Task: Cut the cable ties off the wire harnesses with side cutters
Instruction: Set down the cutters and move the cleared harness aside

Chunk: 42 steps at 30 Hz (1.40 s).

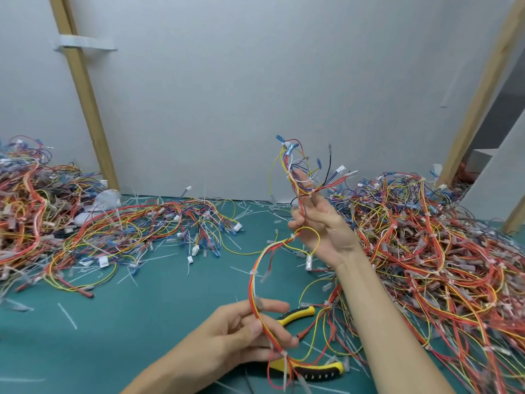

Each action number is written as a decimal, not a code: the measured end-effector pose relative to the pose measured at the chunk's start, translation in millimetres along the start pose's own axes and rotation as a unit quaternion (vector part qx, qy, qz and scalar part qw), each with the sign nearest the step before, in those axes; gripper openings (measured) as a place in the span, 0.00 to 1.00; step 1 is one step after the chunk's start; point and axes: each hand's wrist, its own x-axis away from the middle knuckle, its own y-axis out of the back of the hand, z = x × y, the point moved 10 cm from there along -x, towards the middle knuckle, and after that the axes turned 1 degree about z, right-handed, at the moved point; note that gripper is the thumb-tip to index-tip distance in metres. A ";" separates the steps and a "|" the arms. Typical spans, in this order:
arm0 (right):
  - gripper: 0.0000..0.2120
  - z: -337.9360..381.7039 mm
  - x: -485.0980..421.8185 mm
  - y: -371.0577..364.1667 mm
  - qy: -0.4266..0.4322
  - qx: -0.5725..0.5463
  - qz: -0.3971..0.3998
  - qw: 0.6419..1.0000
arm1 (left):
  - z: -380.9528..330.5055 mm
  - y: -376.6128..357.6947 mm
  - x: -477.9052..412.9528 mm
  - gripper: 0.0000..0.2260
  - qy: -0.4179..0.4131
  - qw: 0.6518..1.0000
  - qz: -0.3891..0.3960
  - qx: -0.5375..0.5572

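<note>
The wire harness (251,282), a bundle of red, yellow and white leads, hangs in the air between the person's two hands, above the near edge of the green mat (113,322). The right hand (321,226) is raised and pinches the upper, branching end, with the forefinger pointing up and the other fingers curled round the wires. The left hand (241,334) is lower, its fingers half curled, and the bundle runs between thumb and fingers in a light grip. A white cable tie (252,272) shows on the free span between the hands, and another sits just below the left hand. The side cutters (318,371) lie untouched on the mat right under that hand, their yellow and black handles apart. To my eye the person is finding the ties before cutting. It would go best to keep the span taut and turn the tie's head clear of the leads. One hand would then have to let go and take up the cutters. The tip should slip under the strap alone, since the thin insulation beside it would nick easily. A large heap of harnesses (426,251) lies just beside the right arm and a second heap (42,209) lies far to the left. Cut tie ends (66,315) are scattered over the mat between them.
</note>
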 end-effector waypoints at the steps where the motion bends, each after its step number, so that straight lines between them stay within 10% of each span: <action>1: 0.26 1.0 0.3 1.6 -0.001 -0.003 -0.008 1.000 | -3.0 4.3 1.3 0.19 -0.004 1.000 -0.016 0.009; 20: 0.30 -37.8 7.2 -7.7 -0.079 0.110 -0.014 0.991 | -59.3 114.6 40.5 0.12 -0.196 0.905 -0.335 0.173; 42: 0.32 -27.9 7.8 5.1 -0.063 0.066 -0.041 0.995 | -65.1 119.5 41.4 0.11 -0.171 0.919 -0.348 0.076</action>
